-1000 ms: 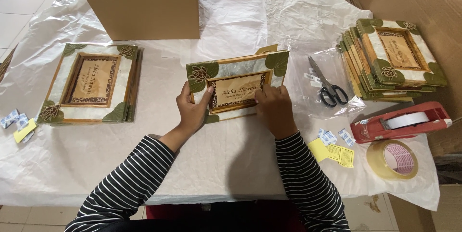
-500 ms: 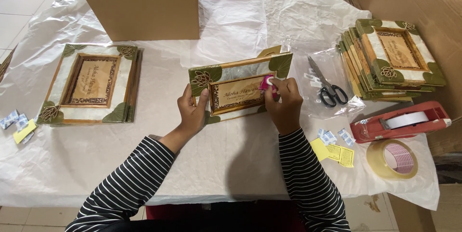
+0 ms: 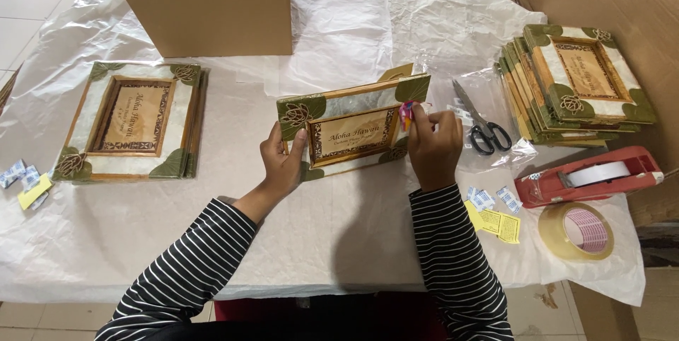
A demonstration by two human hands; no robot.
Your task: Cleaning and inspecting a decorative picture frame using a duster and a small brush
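Two hands hold one picture frame tilted up off the middle of the counter, which is covered in thin white paper. Our left hand grips the frame's lower left side, thumb on the front, fingers closed behind it. Our right hand is at the frame's right edge, its fingers pinched narrowly on a small pink and yellow item pressed against that edge; we cannot tell what the item is. The frame has a wooden inner border, pale mottled panels and green leaf-shaped corners, and it leans with its top edge away from us.

Toward the left edge of the counter lies a short stack of matching frames, flat and face up, with small packets just beside it at the very edge. Toward the right edge sits a taller stack of frames, fanned slightly. Black-handled scissors lie between that stack and our right hand, on clear plastic. Near the front right corner we see a red tape dispenser, a loose roll of clear tape, and yellow slips with small white packets. At the back edge stands a brown cardboard box.
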